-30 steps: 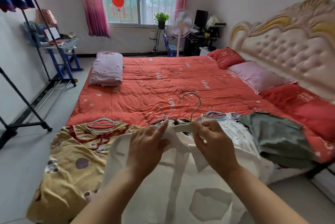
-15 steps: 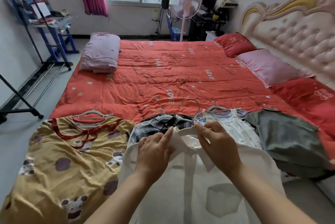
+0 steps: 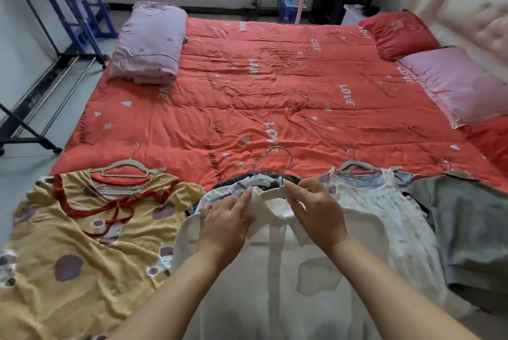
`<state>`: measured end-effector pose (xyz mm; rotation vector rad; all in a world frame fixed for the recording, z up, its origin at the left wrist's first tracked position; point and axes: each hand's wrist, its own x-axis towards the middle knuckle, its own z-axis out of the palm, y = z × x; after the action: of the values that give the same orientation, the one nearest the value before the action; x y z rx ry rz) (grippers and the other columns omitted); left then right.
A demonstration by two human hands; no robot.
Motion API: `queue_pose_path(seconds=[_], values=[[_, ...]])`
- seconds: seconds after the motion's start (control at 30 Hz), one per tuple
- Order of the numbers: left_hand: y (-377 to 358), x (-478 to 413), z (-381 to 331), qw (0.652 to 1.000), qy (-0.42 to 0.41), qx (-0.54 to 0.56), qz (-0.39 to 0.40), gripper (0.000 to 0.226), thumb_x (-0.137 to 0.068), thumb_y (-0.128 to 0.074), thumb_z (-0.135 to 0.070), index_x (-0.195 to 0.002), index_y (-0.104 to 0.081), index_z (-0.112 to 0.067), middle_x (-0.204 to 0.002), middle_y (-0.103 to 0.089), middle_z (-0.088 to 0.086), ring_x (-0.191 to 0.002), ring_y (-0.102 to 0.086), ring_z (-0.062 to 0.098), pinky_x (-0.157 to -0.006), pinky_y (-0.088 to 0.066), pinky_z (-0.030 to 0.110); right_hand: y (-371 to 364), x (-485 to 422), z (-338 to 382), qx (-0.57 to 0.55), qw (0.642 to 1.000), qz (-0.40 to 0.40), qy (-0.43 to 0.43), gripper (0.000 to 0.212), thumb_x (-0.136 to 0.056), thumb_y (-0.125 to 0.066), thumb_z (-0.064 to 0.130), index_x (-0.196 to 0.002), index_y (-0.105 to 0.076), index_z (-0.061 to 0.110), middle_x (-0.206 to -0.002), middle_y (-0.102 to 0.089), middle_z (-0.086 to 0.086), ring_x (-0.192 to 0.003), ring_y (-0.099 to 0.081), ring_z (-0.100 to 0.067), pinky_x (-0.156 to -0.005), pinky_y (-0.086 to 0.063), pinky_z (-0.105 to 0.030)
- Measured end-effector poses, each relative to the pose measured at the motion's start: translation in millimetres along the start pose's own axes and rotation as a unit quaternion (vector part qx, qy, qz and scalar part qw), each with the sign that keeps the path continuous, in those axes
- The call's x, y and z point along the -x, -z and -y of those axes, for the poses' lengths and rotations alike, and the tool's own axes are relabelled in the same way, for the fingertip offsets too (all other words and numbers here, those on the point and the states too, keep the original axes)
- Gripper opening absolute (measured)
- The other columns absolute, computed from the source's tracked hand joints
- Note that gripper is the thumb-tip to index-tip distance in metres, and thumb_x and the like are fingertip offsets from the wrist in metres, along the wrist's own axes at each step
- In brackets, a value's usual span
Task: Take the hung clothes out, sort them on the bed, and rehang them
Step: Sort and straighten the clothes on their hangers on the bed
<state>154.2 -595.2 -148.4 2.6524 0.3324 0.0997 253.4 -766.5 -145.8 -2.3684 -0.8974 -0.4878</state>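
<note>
Head view: over the last second you've lowered the white collared shirt (image 3: 275, 271), and it now lies at lower centre of the frame. It is draped over the plaid shirt (image 3: 229, 188) at the near edge of the red quilt (image 3: 275, 92), between the yellow printed dress (image 3: 82, 229) and the white lace top (image 3: 384, 216). Your left hand (image 3: 224, 222) pinches its collar (image 3: 257, 206), and your right hand (image 3: 316, 210) pinches the white hanger (image 3: 270, 194) near its neck. This piece looks all but sorted. The shirt is thin and smooth, with a chest pocket.
</note>
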Motion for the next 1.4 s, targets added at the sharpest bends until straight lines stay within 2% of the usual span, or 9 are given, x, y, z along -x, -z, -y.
queue_pose_path(seconds=[0.1, 0.2, 0.33, 0.63, 0.77, 0.83, 1.0, 1.23, 1.4], values=[[-12.4, -27.0, 11.1, 0.999, 0.032, -0.015, 0.018, 0.058, -0.089, -0.021, -0.041, -0.147, -0.014, -0.038, -0.133, -0.043, -0.009, -0.128, -0.035, 0.013, -0.101, -0.013, 0.031, -29.4, -20.2, -17.2, -0.042, 0.999, 0.024, -0.020, 0.037, -0.073, -0.064, 0.012, -0.108, -0.067, 0.023, -0.075, -0.055, -0.002, -0.067, -0.054, -0.018, -0.049, -0.048, -0.026], [-27.0, -53.6, 19.8, 0.997, 0.062, -0.032, 0.036, 0.056, -0.097, -0.039, -0.032, -0.147, -0.016, -0.035, -0.129, -0.046, -0.008, -0.126, -0.036, 0.013, -0.104, -0.016, 0.035, -59.3, -34.8, -36.4, -0.075, 0.995, 0.058, -0.043, 0.036, -0.073, -0.064, 0.012, -0.106, -0.067, 0.024, -0.076, -0.056, -0.003, -0.069, -0.054, -0.018, -0.053, -0.049, -0.028], [-55.4, -89.1, 32.7, 0.990, 0.099, -0.063, 0.075, 0.058, -0.097, -0.039, -0.034, -0.148, -0.013, -0.033, -0.129, -0.044, -0.009, -0.127, -0.034, 0.012, -0.104, -0.017, 0.036, -101.9, -50.4, -69.2, -0.106, 0.985, 0.107, -0.084, 0.037, -0.074, -0.058, 0.014, -0.108, -0.062, 0.029, -0.081, -0.057, -0.005, -0.072, -0.059, -0.026, -0.056, -0.052, -0.042], [-138.6, -148.9, 62.7, 0.974, 0.158, -0.084, 0.140, 0.063, -0.095, -0.040, -0.043, -0.149, -0.010, -0.031, -0.137, -0.037, -0.005, -0.131, -0.030, 0.016, -0.110, -0.011, 0.035, -203.8, -59.9, -136.9, -0.085, 0.955, 0.248, -0.141, 0.030, -0.086, -0.059, 0.014, -0.113, -0.067, 0.024, -0.095, -0.056, -0.009, -0.089, -0.057, -0.029, -0.067, -0.045, -0.036], [-162.6, -159.9, 70.3, 0.970, 0.164, -0.092, 0.152, 0.061, -0.096, -0.039, -0.043, -0.148, -0.011, -0.031, -0.141, -0.032, -0.004, -0.133, -0.025, 0.017, -0.111, -0.010, 0.034, -233.8, -54.0, -153.7, -0.070, 0.943, 0.283, -0.162, 0.032, -0.081, -0.049, 0.034, -0.102, -0.070, 0.020, -0.089, -0.060, -0.011, -0.080, -0.060, -0.033, -0.064, -0.049, -0.041], [-176.0, -160.7, 73.2, 0.968, 0.160, -0.097, 0.169, 0.061, -0.096, -0.039, -0.043, -0.148, -0.011, -0.031, -0.146, -0.026, -0.003, -0.137, -0.018, 0.016, -0.113, -0.008, 0.035, -250.5, -49.9, -164.9, -0.033, 0.949, 0.278, -0.145, 0.028, -0.078, -0.051, 0.032, -0.095, -0.070, 0.021, -0.080, -0.061, -0.009, -0.070, -0.061, -0.034, -0.060, -0.046, -0.038], [-200.4, -155.1, 71.6, 0.947, 0.182, -0.090, 0.247, 0.061, -0.097, -0.040, -0.041, -0.148, -0.008, -0.032, -0.156, -0.007, 0.003, -0.144, -0.004, 0.022, -0.116, -0.005, 0.039, -259.6, -45.0, -180.5, 0.035, 0.921, 0.364, -0.134, 0.044, -0.087, -0.059, 0.026, -0.130, -0.053, 0.027, -0.116, -0.056, -0.004, -0.111, -0.051, -0.028, -0.091, -0.035, -0.036], [-179.3, -158.8, 45.8, 0.958, 0.163, -0.094, 0.215, 0.057, -0.097, -0.041, -0.040, -0.147, -0.015, -0.031, -0.155, -0.011, 0.002, -0.142, -0.008, 0.020, -0.114, -0.008, 0.037, -212.6, -38.4, -187.5, -0.004, 0.940, 0.320, -0.116, 0.041, -0.051, -0.083, 0.004, -0.090, -0.072, 0.011, -0.085, -0.065, -0.013, -0.068, -0.064, -0.036, -0.059, -0.053, -0.041], [-149.3, -159.3, 12.6, 0.973, 0.101, -0.112, 0.177, 0.056, -0.095, -0.043, -0.040, -0.145, -0.020, -0.030, -0.152, -0.017, 0.000, -0.141, -0.013, 0.018, -0.113, -0.012, 0.034, -158.9, -36.5, -176.4, 0.010, 0.953, 0.283, -0.107, 0.042, -0.044, -0.087, 0.005, -0.083, -0.071, 0.012, -0.083, -0.066, -0.009, -0.067, -0.065, -0.033, -0.056, -0.053, -0.039]])
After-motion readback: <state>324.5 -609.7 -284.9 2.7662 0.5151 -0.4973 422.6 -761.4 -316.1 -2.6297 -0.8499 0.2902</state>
